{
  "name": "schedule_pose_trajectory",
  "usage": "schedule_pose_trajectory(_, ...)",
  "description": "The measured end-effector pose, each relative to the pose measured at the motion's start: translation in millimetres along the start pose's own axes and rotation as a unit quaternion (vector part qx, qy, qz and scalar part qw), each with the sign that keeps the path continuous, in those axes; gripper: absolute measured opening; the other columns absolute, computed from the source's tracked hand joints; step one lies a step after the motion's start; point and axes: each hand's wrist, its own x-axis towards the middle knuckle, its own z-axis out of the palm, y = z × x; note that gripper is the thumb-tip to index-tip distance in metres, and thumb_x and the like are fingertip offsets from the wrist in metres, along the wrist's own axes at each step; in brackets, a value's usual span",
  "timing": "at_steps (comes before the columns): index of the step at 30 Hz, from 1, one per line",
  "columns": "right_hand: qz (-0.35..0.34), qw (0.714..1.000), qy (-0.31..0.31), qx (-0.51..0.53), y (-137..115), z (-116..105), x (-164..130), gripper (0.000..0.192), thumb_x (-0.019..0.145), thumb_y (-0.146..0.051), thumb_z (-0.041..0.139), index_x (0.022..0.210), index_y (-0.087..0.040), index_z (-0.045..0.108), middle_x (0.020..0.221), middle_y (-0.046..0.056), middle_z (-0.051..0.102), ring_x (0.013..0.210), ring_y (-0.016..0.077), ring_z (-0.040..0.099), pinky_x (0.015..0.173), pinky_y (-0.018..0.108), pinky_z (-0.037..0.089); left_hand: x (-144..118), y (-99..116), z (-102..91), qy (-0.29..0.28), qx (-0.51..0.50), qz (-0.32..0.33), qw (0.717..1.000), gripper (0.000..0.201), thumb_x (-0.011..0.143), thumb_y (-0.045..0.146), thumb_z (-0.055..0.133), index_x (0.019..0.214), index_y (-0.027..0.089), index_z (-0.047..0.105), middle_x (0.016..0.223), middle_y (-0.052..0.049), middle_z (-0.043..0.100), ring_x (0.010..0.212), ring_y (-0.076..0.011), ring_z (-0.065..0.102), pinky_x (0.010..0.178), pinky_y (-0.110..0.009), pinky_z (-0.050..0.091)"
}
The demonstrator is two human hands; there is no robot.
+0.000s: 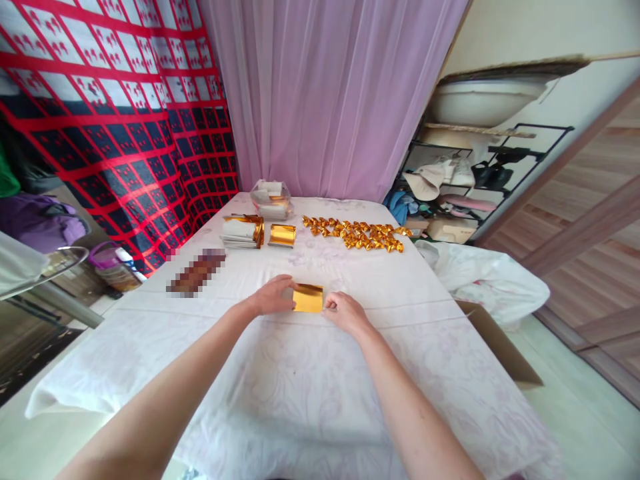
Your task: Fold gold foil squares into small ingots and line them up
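Observation:
A sheet of shiny gold foil paper (309, 299) lies flat at the middle of the table, between my two hands. My left hand (274, 295) is at its left edge, with fingers at the upper corner and the thumb lower down, gripping that side. On the right, my right hand (346, 312) has its fingers curled and pinched at the sheet's right edge. Beyond them sit a small stack of gold foil sheets (283, 235) and a thicker stack of paper sheets (241, 233) with gold showing. Many folded gold foil pieces (367, 235) form a loose pile at the back right.
The table has a white patterned cloth (310, 393). A clear plastic bag (271, 199) with paper packs stands at the back, before a purple curtain (320, 93). A blurred-out brown item (197, 273) lies left. A white plastic bag (493, 280) and cardboard box (497, 343) are beside the right edge.

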Motion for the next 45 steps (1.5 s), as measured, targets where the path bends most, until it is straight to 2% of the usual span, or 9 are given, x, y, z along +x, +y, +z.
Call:
schedule_pose_trajectory(3,0.002,1.000,-0.001,0.005,0.0,0.3,-0.3,0.005,0.074,-0.022,0.068,0.074,-0.022,0.063,0.083,0.000,0.065,0.079,0.0142,0.059,0.066,0.023,0.038,-13.7,16.5,8.2,0.053,0.014,0.006,0.998,0.024,0.079,0.029,0.067,0.102,0.022,0.069,0.129,-0.009,0.056,0.121,-0.0263,0.051,0.105,-0.042,0.038)
schedule_pose_trajectory(6,0.004,1.000,-0.001,0.013,-0.2,0.1,-2.0,0.006,0.074,-0.022,0.068,0.075,-0.022,0.063,0.084,0.000,0.065,0.081,0.0146,0.059,0.067,0.023,0.038,-22.0,31.4,16.0,0.053,0.026,0.031,0.998,0.011,0.080,0.027,0.068,0.091,0.027,0.073,0.115,-0.005,0.063,0.111,-0.0260,0.055,0.101,-0.047,0.038)
schedule_pose_trajectory(10,0.007,1.000,0.000,0.023,-1.3,-0.2,-6.0,0.005,0.076,-0.021,0.067,0.075,-0.022,0.062,0.084,0.000,0.064,0.083,0.0153,0.059,0.070,0.024,0.038,-24.3,34.6,22.8,0.120,0.097,0.022,0.988,0.019,0.080,0.031,0.071,0.099,0.027,0.073,0.134,-0.011,0.052,0.123,-0.0342,0.046,0.097,-0.052,0.038)
schedule_pose_trajectory(14,-0.013,0.999,0.017,0.039,-3.5,-0.4,-12.1,0.007,0.077,-0.016,0.065,0.076,-0.022,0.061,0.084,0.000,0.063,0.085,0.0160,0.058,0.075,0.025,0.039,-24.5,27.6,24.3,0.121,0.113,0.040,0.985,0.017,0.080,0.036,0.072,0.094,0.027,0.074,0.144,-0.010,0.045,0.132,-0.0368,0.038,0.101,-0.056,0.033)
schedule_pose_trajectory(20,0.005,0.998,0.027,0.053,-8.4,0.6,-20.1,0.012,0.078,-0.016,0.065,0.085,-0.025,0.066,0.089,0.001,0.064,0.090,0.0187,0.059,0.081,0.029,0.041,-19.9,27.4,20.7,0.075,0.101,0.046,0.991,0.015,0.082,0.034,0.070,0.095,0.025,0.070,0.104,-0.005,0.067,0.098,-0.0247,0.058,0.087,-0.044,0.041)
schedule_pose_trajectory(26,-0.009,0.996,0.050,0.072,-6.6,4.8,-22.5,0.013,0.079,-0.017,0.065,0.086,-0.027,0.068,0.088,0.002,0.064,0.088,0.0197,0.059,0.079,0.031,0.043,-17.1,23.9,22.1,0.044,0.096,0.056,0.993,0.013,0.086,0.033,0.064,0.095,0.024,0.066,0.094,-0.003,0.070,0.082,-0.0218,0.063,0.078,-0.041,0.044)
schedule_pose_trajectory(35,-0.044,0.997,0.053,0.032,-6.7,3.2,-26.1,0.017,0.077,-0.029,0.073,0.094,-0.027,0.071,0.089,0.002,0.063,0.089,0.0198,0.057,0.080,0.032,0.042,-18.7,21.5,22.5,0.026,0.063,0.035,0.997,0.015,0.092,0.033,0.056,0.093,0.023,0.068,0.096,-0.004,0.070,0.087,-0.0220,0.062,0.080,-0.039,0.045)
schedule_pose_trajectory(39,-0.079,0.995,0.067,0.013,-7.7,8.6,-25.1,0.009,0.084,-0.027,0.067,0.090,-0.027,0.073,0.086,0.002,0.062,0.086,0.0179,0.056,0.079,0.031,0.041,-20.0,18.3,28.9,0.049,0.041,0.032,0.997,0.019,0.094,0.033,0.053,0.095,0.023,0.068,0.098,-0.005,0.069,0.089,-0.0221,0.062,0.081,-0.039,0.046)
schedule_pose_trajectory(45,-0.070,0.993,0.089,0.019,-6.0,11.3,-22.0,0.014,0.090,-0.027,0.059,0.086,-0.025,0.071,0.087,0.002,0.065,0.086,0.0168,0.057,0.079,0.030,0.041,-19.1,13.6,33.1,0.070,0.017,0.035,0.997,0.023,0.095,0.035,0.049,0.091,0.022,0.069,0.096,-0.005,0.070,0.087,-0.0211,0.062,0.081,-0.038,0.047)
